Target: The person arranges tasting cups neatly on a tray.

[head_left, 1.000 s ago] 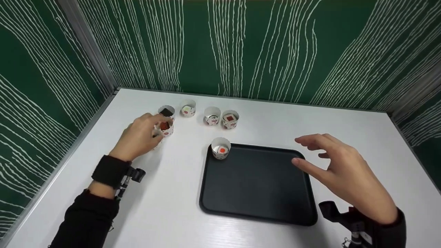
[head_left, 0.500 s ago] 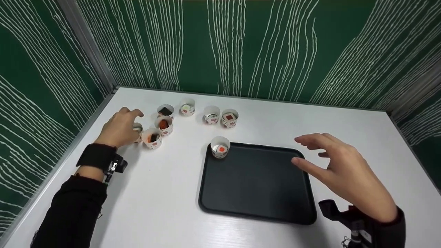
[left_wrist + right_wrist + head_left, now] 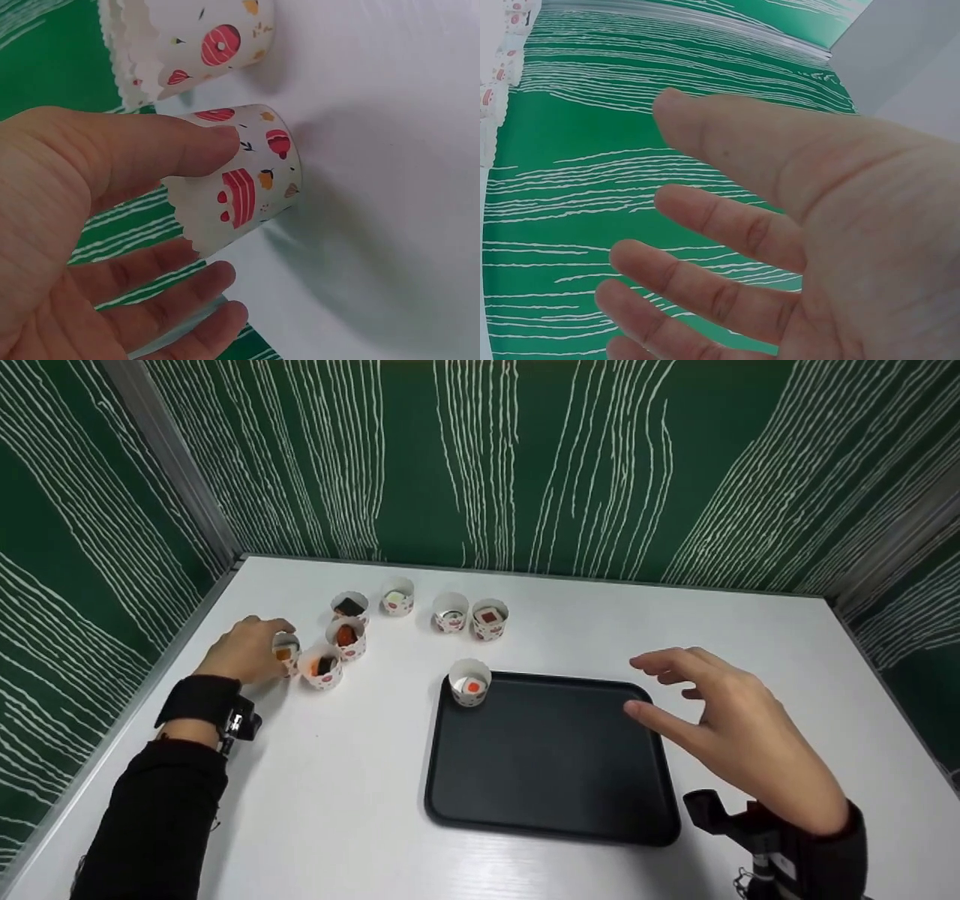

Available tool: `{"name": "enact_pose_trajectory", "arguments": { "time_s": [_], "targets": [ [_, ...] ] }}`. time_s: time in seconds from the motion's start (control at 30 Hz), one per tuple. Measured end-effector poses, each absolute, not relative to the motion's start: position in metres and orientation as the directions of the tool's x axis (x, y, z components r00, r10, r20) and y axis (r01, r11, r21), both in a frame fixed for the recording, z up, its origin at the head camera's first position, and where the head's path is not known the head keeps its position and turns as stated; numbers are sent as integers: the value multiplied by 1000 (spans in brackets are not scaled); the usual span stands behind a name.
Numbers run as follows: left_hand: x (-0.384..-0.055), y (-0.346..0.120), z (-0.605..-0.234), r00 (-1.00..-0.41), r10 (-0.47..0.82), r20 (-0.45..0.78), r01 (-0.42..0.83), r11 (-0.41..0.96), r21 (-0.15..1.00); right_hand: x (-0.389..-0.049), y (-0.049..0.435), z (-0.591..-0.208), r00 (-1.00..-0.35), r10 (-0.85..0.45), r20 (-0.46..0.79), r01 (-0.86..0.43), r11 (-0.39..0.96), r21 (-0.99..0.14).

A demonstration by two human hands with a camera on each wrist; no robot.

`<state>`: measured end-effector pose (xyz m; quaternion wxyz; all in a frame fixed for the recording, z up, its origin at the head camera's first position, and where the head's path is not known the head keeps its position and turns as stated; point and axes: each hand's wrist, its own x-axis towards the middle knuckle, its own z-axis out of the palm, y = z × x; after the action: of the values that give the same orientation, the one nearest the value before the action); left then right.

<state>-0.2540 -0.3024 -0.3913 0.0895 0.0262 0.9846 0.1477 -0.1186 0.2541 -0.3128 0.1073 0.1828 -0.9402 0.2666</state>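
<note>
At the far left of the table my left hand (image 3: 241, 651) pinches a white paper baking cup (image 3: 290, 666) with a yellowish-orange piece inside. The left wrist view has my thumb across the printed wall of this cup (image 3: 247, 169), the index finger behind its scalloped rim and the other fingers spread. Right beside it stands another cup (image 3: 322, 679) with an orange and black piece. My right hand (image 3: 724, 720) hovers off the right edge of the black tray (image 3: 551, 765), thumb and fingers apart, holding nothing. A cup (image 3: 469, 699) with an orange-centred white piece stands on the tray's far left corner.
More filled cups stand toward the back: a cup with a red piece (image 3: 351, 650), one with a dark piece (image 3: 349, 607), a cup with a pale piece (image 3: 398, 604), and a pair (image 3: 490, 630) near the middle. A green, white-lined wall (image 3: 555, 472) rises behind the white table (image 3: 337, 795).
My left hand has moved left, away from the cups with red and black pieces, to the leftmost cup and taken hold of it. The right hand has stayed in place; the view has shifted slightly.
</note>
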Motion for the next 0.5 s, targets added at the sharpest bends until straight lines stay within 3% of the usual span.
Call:
{"name": "enact_pose_trajectory", "arguments": {
  "time_s": [0.5],
  "targets": [
    [-258, -299, -396, -981, 82, -173, 25, 951, 309, -121, 253, -314, -909, -294, 295, -404, 796, -451]
  ]
}}
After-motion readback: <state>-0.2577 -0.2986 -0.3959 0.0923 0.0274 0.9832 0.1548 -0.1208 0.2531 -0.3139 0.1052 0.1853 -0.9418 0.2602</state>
